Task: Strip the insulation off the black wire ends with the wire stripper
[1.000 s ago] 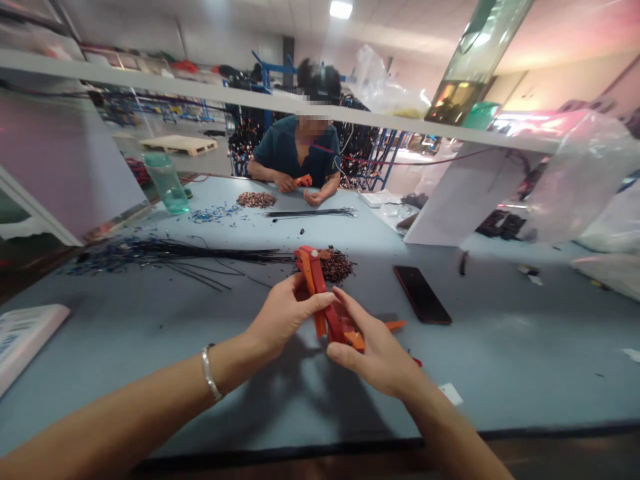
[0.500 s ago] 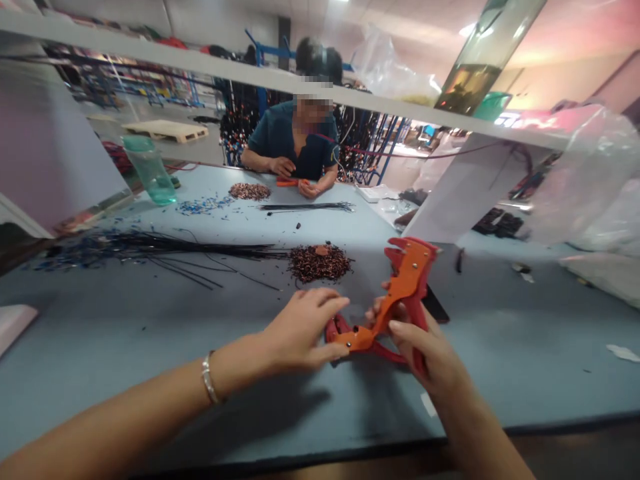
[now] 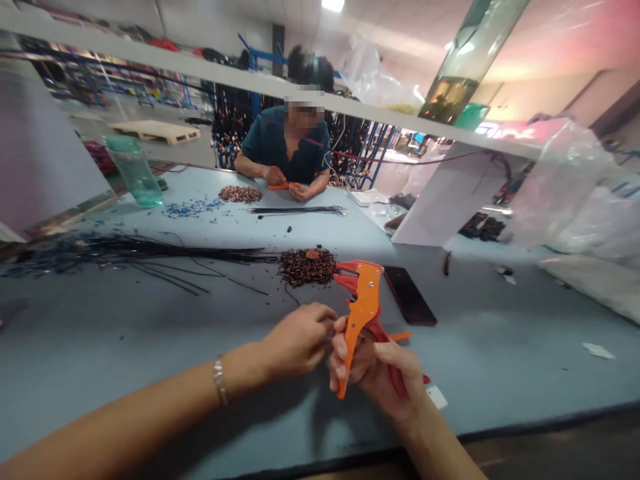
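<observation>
My right hand grips an orange and red hand tool like a wire stripper, upright, its red jaws pointing left. Behind that hand, orange and red ends of what looks like a second tool show; the rest is hidden. My left hand is beside it on the left, its fingers curled together; what they hold, if anything, is hidden. A thin black wire runs down towards these fingers from a pile of short dark bits. Long black wires lie left of the pile, their far ends among blue-tipped pieces.
A dark phone lies right of the tool on the grey table. Across the table a person handles an orange tool near a copper-coloured pile. A green bottle stands at the left. A white shelf bar crosses above.
The upright tool has moved left and its jaws have lowered. The second tool has gone from beside my left hand to behind my right hand. My left fingers have curled in. The phone is uncovered.
</observation>
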Motion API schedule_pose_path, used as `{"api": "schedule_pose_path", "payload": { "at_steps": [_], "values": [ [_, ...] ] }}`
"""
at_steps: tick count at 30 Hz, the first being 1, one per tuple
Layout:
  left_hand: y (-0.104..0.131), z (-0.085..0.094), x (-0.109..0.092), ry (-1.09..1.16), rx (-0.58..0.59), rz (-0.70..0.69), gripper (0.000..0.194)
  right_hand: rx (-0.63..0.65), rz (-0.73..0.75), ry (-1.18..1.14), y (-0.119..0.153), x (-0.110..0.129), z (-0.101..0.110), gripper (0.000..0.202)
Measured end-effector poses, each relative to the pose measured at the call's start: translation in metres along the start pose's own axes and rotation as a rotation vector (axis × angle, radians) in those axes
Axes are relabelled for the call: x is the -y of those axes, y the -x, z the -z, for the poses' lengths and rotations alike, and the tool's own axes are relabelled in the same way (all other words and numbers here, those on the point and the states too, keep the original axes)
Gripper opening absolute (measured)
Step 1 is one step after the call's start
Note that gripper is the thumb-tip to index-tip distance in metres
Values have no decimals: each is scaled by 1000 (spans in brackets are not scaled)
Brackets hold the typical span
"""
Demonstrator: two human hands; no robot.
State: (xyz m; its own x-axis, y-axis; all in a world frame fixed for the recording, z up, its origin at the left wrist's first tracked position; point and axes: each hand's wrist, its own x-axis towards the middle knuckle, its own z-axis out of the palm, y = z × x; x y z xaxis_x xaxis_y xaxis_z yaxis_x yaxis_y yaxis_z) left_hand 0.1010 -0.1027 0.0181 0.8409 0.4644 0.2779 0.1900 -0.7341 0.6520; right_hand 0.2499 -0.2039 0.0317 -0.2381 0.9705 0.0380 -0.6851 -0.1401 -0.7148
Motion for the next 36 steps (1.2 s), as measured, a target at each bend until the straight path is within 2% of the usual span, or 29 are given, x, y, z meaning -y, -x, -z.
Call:
{"api": "schedule_pose_path", "payload": {
  "at_steps": [1,3,5,8,10,13,17,21,25,33,36],
  "values": [
    [6,12,5,-47,-27,4,25,-13,-12,11,-1,-2,2,38],
    [18,35,17,-243,-174,108,27,-52,-27,39,-4,-5,6,32],
    [26,53,30,-321,-200,248,29,-111,-35,72,-6,-8,9,24],
    [30,65,46,-356,-169,367,30,-187,-28,133,-8,-12,13,18],
    [28,65,50,-366,-131,386,27,-189,-14,169,-7,-13,14,19],
    [17,58,44,-426,-77,393,25,-122,3,173,-5,-12,16,27],
    [1,45,33,-575,-10,340,30,-43,11,57,-5,-11,20,37],
    [-6,38,33,-628,63,360,28,-10,22,-6,-8,-12,24,40],
    [-4,41,37,-643,102,362,22,30,20,-14,-10,-12,23,43],
    [10,49,37,-740,117,354,34,132,-43,-36,-12,-16,22,49],
    [23,54,40,-722,43,325,42,147,-66,-31,-12,-19,21,49]
  ]
}}
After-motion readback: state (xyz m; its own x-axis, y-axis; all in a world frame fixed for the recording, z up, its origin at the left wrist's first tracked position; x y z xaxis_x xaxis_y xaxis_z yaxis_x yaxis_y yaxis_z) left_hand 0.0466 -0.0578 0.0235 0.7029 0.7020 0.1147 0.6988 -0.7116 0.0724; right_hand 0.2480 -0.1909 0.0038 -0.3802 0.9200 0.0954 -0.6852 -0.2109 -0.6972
